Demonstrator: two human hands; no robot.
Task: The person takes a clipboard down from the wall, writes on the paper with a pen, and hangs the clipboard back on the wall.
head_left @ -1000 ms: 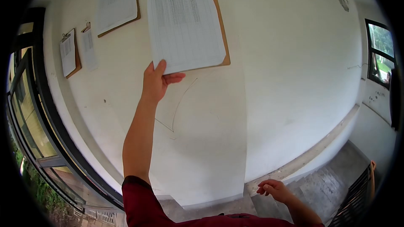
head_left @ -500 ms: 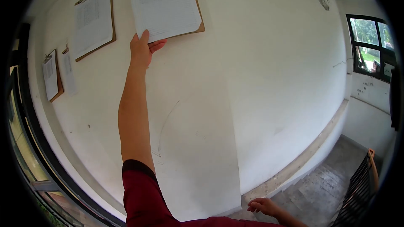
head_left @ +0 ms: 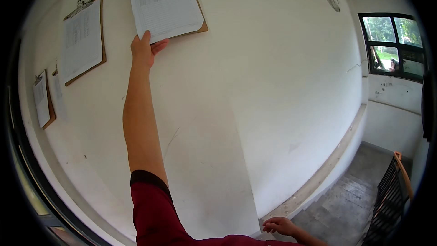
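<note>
A brown clipboard with printed white sheets (head_left: pixel 168 7) is against the wall at the top, its upper edge cut off by the frame. My left hand (head_left: pixel 144 51) grips its lower left corner, thumb over the paper and fingers under the bottom edge. Low in the view, my right hand (head_left: pixel 278 226) hangs in front of the stairs, fingers loosely curled and apart, holding nothing. To the left hangs a second clipboard (head_left: pixel 83 38) with paper under a metal clip. A smaller clipboard (head_left: pixel 42 100) and a narrow paper sheet (head_left: pixel 59 91) are at the far left.
Stairs (head_left: pixel 346 191) go down at the lower right, beside a black railing (head_left: pixel 387 196) with an orange-brown handrail. A black-framed window (head_left: pixel 393 43) is at the right. A dark door frame (head_left: pixel 41 191) runs along the left edge.
The view has turned right and upward, so the wall and clipboards sit further left and more of the window shows. My left hand keeps its grip on the clipboard's corner.
</note>
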